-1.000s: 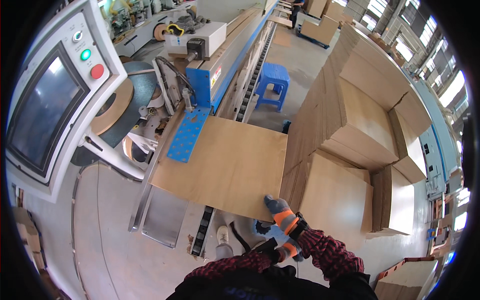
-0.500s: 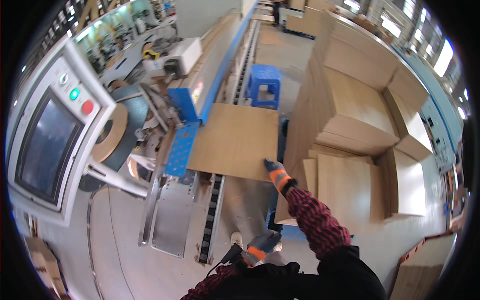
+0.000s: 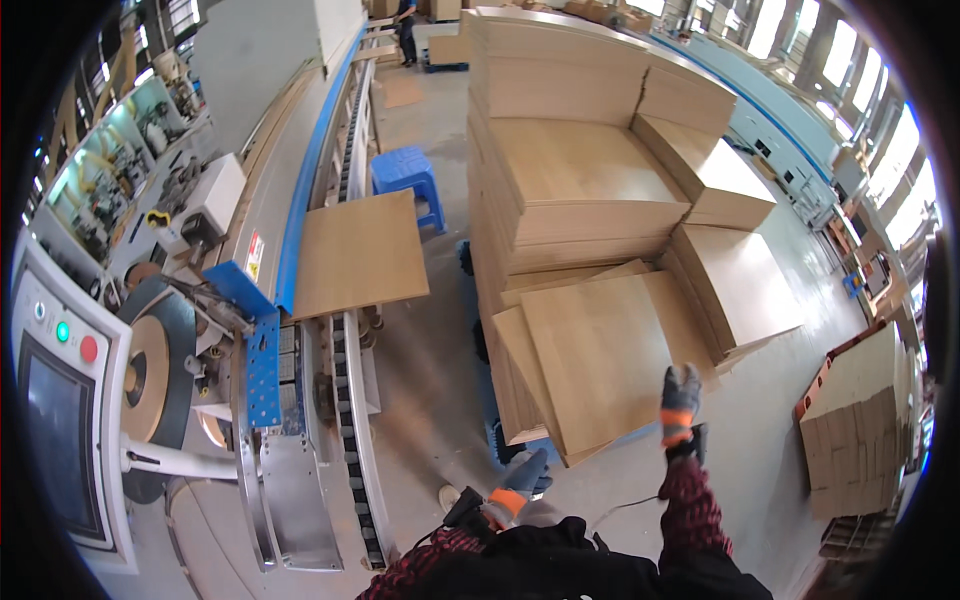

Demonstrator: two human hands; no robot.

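My right hand point(image 3: 681, 391), in a grey glove with an orange cuff, is at the near right edge of a loose wood-coloured board point(image 3: 598, 352). Its fingers are apart and it holds nothing that I can see; whether it touches the board I cannot tell. That board lies askew on other boards in the low part of a large pallet stack. My left hand point(image 3: 524, 473), gloved alike, hovers low before the stack's near corner, its fingers loosely apart and holding nothing visible. Another board point(image 3: 362, 252) rests flat on the machine's infeed, against the blue guide.
Tall piles of boards point(image 3: 590, 160) rise behind the loose ones. On the left stand a control panel point(image 3: 60, 420) and a chain conveyor point(image 3: 352, 460). A blue stool point(image 3: 405, 175) is beyond the infeed. Another pallet stack point(image 3: 860, 430) stands right; a person point(image 3: 407, 30) is far off.
My right hand has left the board on the infeed and moved right to the pallet stack. My view has turned right. The left hand stays low in front of me.
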